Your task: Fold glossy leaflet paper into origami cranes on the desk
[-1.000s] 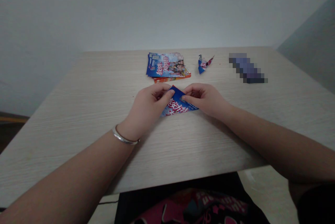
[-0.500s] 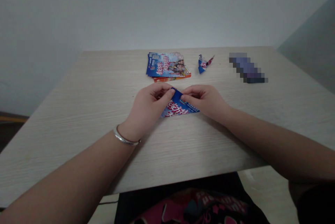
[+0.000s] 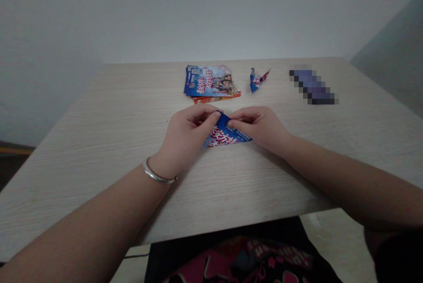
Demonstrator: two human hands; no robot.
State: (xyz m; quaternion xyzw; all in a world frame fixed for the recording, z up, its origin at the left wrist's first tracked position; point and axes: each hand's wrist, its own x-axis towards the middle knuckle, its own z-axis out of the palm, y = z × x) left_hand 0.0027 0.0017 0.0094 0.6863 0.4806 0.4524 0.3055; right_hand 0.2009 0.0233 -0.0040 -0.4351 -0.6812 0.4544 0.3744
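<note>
A folded paper flyer (image 3: 224, 135), blue with red and white lettering, is held between my two hands just above or on the table; its visible shape is roughly a triangle with the point away from me. My left hand (image 3: 190, 131) pinches it near the top point, thumb in front and fingers behind. On the other side my right hand (image 3: 261, 126) pinches the upper right edge, thumb also in front. The fingertips behind the paper are hidden. A silver bangle (image 3: 160, 175) circles my left wrist.
Beyond my hands lies a stack of printed flyers (image 3: 209, 82), an orange one poking out beneath. To its right stands a folded paper crane (image 3: 257, 82). A pixelated dark flat object (image 3: 313, 87) lies farther right on the wooden table (image 3: 115, 111). A wall (image 3: 211, 14) rises behind.
</note>
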